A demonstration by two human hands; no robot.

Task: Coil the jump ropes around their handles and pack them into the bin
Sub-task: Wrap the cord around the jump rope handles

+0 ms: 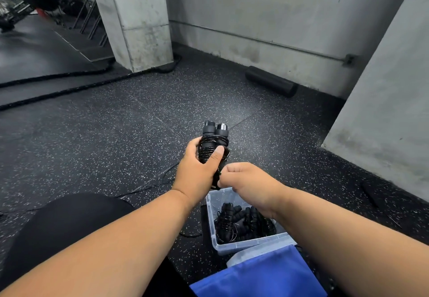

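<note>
Right, nearest us the clear bin [214, 234] already holds coiled ropes. Just above it, the right hand [246, 180] is curled tight, apparently pinching the rope's tail at the bundle's lower end. The left hand [197, 169] grips the paired handles [214, 141], thumb across the coils. Best to keep that thumb down and the tail taut, then tuck it under a turn. Loose rope [148, 187] trails on the floor [116, 122] beyond.
</note>
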